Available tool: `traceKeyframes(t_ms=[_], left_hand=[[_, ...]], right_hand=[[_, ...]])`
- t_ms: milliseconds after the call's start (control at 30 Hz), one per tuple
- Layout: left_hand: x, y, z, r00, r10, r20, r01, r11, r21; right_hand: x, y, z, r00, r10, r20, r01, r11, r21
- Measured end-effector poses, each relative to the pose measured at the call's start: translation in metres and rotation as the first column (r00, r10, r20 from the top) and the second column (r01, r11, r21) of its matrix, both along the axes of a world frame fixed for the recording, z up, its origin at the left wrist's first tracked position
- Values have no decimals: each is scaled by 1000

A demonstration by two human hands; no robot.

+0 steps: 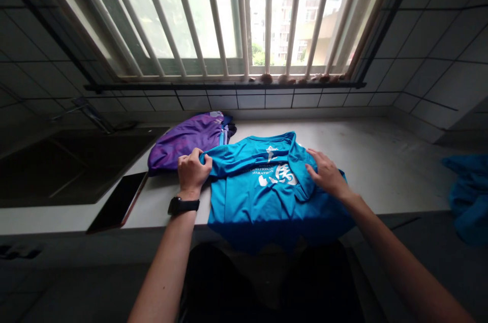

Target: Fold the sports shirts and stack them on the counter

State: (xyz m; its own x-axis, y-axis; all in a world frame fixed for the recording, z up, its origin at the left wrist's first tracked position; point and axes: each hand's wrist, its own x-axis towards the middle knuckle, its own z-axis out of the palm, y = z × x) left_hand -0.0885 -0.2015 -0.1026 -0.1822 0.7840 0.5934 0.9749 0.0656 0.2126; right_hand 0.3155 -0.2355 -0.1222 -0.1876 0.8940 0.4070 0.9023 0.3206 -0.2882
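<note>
A bright blue T-shirt [251, 196] with white print lies spread on the white counter [381, 160], its lower edge hanging over the front. My left hand [192, 170], with a black watch on the wrist, is closed in a pinch on the shirt's left edge. My right hand [326, 173] rests flat on the shirt's right side with its fingers stretched out over a folded-in part. A purple garment [185, 140] lies bunched just behind my left hand.
A dark sink [68, 160] with a tap [91, 114] sits at the left. A dark tablet [116, 203] lies by the counter's front edge. Another blue cloth [468, 191] lies at the far right. A barred window [236, 12] runs above the tiled wall.
</note>
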Motion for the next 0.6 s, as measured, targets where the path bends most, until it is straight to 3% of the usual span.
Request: traceKeyframes(t_ms=[100,233,267,333,433,467,500,533,567,600], left_hand=[[-3,3,0,971,-238,25,231,960,160],[7,-15,7,849,-518,-103,526,811,255],[12,-25,9,798,-586,-141,603,767,220],[25,-50,13,644,-748,-161,761,649,27],[40,-85,21,418,-906,66,856,369,-362],[43,-93,24,395,-902,175,849,286,-443],[45,-98,27,409,-872,270,839,242,-488],[46,-100,28,454,-826,334,828,253,-501],[47,-100,28,523,-774,357,810,321,-491],[48,-98,27,607,-718,340,773,433,-464]], right_hand=[[-8,23,-10,975,-63,214,108,973,-204],[-15,32,-17,943,-42,330,146,943,-299],[-15,32,-18,941,-41,335,146,945,-293],[-14,31,-20,943,-41,331,139,951,-277],[-12,30,-24,951,-47,305,124,963,-239],[-12,31,-26,954,-49,295,121,966,-229],[-11,32,-27,957,-50,286,117,968,-220],[-11,32,-28,959,-50,278,112,971,-213],[-11,33,-29,962,-48,270,107,972,-207],[-10,34,-30,964,-47,263,102,974,-202]])
